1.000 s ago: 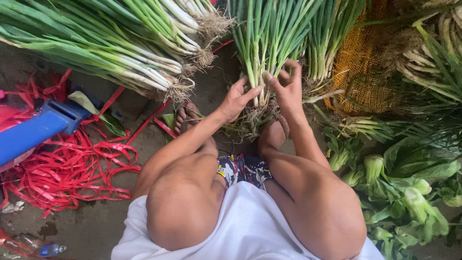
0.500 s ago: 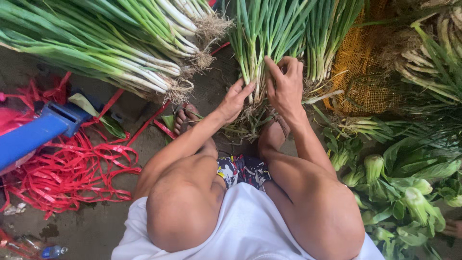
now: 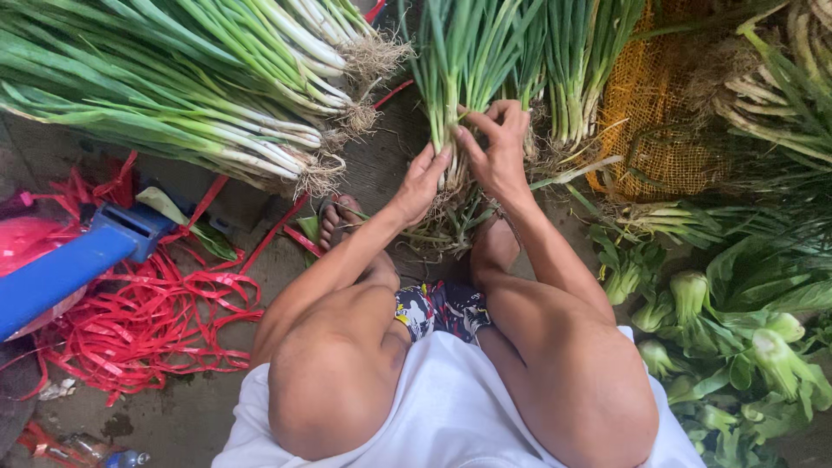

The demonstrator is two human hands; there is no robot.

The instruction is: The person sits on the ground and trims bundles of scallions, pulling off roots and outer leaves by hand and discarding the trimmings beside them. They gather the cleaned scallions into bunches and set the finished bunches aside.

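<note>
A bunch of green onions (image 3: 459, 78) lies on the ground in front of me, roots toward my feet. My left hand (image 3: 422, 184) is pressed against the white stalks near the roots. My right hand (image 3: 497, 147) grips the same bunch from the right, fingers curled over the stalks. My bare knees fill the lower middle of the view, and my feet rest just below the roots.
Large bundles of green onions (image 3: 191, 95) lie at the upper left. An orange mesh sack (image 3: 654, 130) sits at the upper right. Leafy bok choy (image 3: 737, 338) is piled at the right. Red plastic straps (image 3: 139, 312) and a blue object (image 3: 78, 260) lie at the left.
My right hand has moved up along the stalks and closed over them. My left hand stays against the bunch near the roots.
</note>
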